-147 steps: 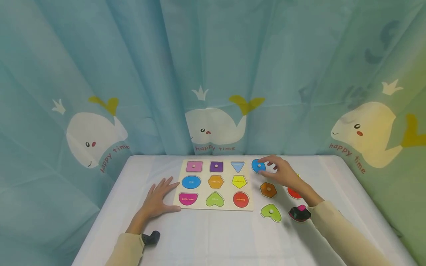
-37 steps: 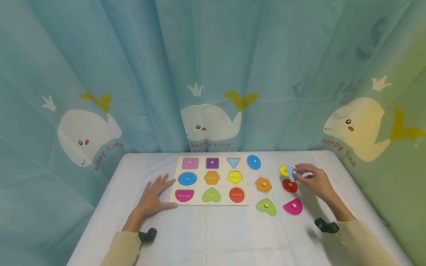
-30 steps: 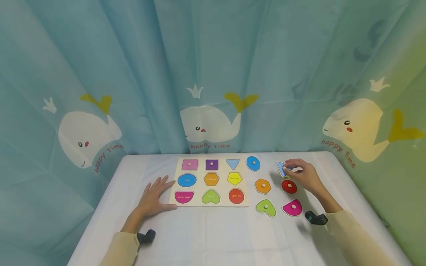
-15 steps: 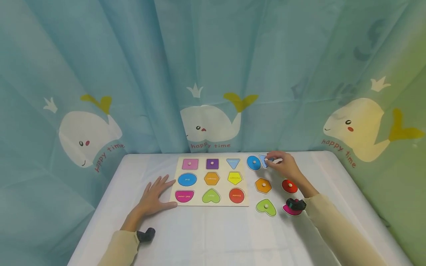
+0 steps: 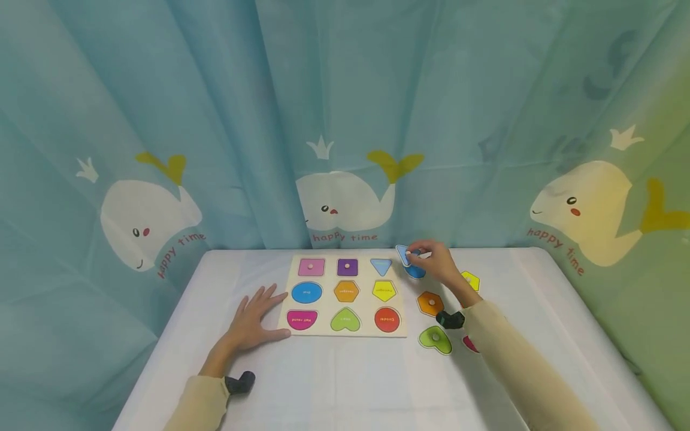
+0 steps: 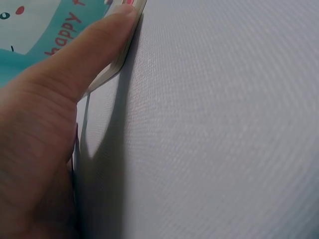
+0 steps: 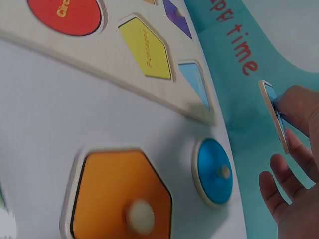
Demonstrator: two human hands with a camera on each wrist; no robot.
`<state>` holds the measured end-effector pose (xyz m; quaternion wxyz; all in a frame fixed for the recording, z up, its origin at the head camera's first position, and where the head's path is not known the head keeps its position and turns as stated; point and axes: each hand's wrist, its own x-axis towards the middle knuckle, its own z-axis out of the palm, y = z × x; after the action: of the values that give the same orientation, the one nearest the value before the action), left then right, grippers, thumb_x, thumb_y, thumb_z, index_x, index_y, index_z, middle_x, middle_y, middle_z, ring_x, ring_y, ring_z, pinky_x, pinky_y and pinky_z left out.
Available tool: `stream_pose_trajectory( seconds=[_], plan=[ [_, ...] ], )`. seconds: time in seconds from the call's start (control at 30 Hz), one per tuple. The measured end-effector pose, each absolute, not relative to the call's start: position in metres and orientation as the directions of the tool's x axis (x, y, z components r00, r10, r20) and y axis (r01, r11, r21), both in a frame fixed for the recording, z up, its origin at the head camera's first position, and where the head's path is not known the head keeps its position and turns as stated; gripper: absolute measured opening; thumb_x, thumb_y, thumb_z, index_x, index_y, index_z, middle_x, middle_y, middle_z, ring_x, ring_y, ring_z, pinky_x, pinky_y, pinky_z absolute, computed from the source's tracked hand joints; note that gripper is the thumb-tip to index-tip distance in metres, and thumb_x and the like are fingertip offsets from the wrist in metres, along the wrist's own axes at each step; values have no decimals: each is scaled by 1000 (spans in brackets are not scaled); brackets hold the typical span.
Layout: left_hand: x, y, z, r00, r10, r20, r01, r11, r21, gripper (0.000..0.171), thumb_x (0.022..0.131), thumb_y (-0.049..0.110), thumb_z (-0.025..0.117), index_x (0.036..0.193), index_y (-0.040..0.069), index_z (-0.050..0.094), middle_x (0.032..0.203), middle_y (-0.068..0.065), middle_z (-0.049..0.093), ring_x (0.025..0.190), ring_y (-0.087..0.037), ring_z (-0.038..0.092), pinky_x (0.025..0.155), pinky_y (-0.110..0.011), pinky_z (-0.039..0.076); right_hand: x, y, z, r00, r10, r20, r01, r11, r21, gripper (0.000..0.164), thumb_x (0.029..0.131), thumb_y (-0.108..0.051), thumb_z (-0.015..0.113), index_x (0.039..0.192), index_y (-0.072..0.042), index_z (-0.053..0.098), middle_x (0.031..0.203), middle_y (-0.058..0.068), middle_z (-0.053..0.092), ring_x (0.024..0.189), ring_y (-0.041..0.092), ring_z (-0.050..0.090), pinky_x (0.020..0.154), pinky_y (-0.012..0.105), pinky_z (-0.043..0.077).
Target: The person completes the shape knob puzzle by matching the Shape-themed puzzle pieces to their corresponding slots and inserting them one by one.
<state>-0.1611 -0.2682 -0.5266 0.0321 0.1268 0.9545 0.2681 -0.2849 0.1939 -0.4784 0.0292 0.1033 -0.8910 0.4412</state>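
Fingers of my right hand point(image 5: 439, 263) pinch the knob of a light blue triangle puzzle piece point(image 5: 401, 254), held raised and tilted near the far right corner of the wooden shape board point(image 5: 366, 293). In the head view the triangle overlaps a blue oval piece point(image 5: 416, 272); the right wrist view shows that oval piece point(image 7: 208, 169) lying on the table below it. The triangle recess point(image 5: 381, 266) shows just to the left. My left hand point(image 5: 250, 323) rests spread at the board's left edge, its thumb point(image 6: 107, 37) against the near corner.
Pink point(image 5: 304, 267) and purple point(image 5: 342, 270) square pieces with knobs sit in the board. Right of it lie an orange hexagon piece point(image 5: 426, 305), a green heart point(image 5: 431, 344), a yellow pentagon point(image 5: 474, 282) and a partly hidden magenta piece point(image 5: 471, 345). A whale-print curtain point(image 5: 458, 120) stands behind.
My right hand let go of the blue oval, took up the light blue triangle on the right and carried it left across the pieces to the board. My left hand stayed put.
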Motion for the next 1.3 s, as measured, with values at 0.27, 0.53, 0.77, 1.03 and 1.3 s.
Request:
stream_pose_trajectory(
  seconds=[0.27, 0.53, 0.77, 1.03, 1.3],
  plan=[
    [-160, -267, -528, -970, 242, 7, 212, 834, 510, 92, 78, 53, 83, 154, 15, 48, 166, -18, 29, 154, -46, 14, 120, -71, 3, -294, 167, -492, -980, -166, 112, -188, 569, -800, 17, 95, -15, 73, 107, -4, 77, 122, 19, 66, 109, 38, 59, 91, 51, 52],
    [-158, -266, -530, -971, 238, 15, 212, 833, 511, 92, 77, 53, 83, 154, 15, 49, 166, -18, 29, 154, -45, 14, 120, -71, 3, -300, 145, -510, -983, -169, 68, -153, 561, -814, 14, 93, -12, 74, 104, -4, 77, 126, 18, 63, 116, 37, 56, 101, 51, 50],
    [-160, -266, -531, -971, 240, 11, 213, 836, 505, 93, 77, 55, 82, 155, 16, 48, 167, -17, 28, 155, -45, 13, 120, -71, 3, -304, 138, -523, -956, -239, 172, -282, 570, -772, 9, 89, -5, 76, 96, -1, 78, 120, 22, 66, 119, 39, 58, 106, 57, 48],
    [-158, -265, -526, -968, 246, 38, 229, 820, 525, 90, 77, 49, 84, 153, 13, 50, 165, -20, 31, 153, -48, 16, 118, -73, 3, -305, 137, -523, -975, -206, 87, -202, 640, -741, 11, 92, -12, 75, 100, -6, 79, 129, 20, 64, 129, 41, 47, 112, 60, 35],
    [-159, -264, -528, -968, 249, 40, 235, 830, 506, 92, 77, 54, 82, 153, 14, 50, 164, -21, 32, 152, -49, 17, 117, -75, 5, -305, 134, -528, -978, -187, 97, -198, 660, -724, 12, 91, -14, 76, 99, -6, 80, 128, 18, 64, 127, 39, 46, 110, 57, 38]
  ],
)
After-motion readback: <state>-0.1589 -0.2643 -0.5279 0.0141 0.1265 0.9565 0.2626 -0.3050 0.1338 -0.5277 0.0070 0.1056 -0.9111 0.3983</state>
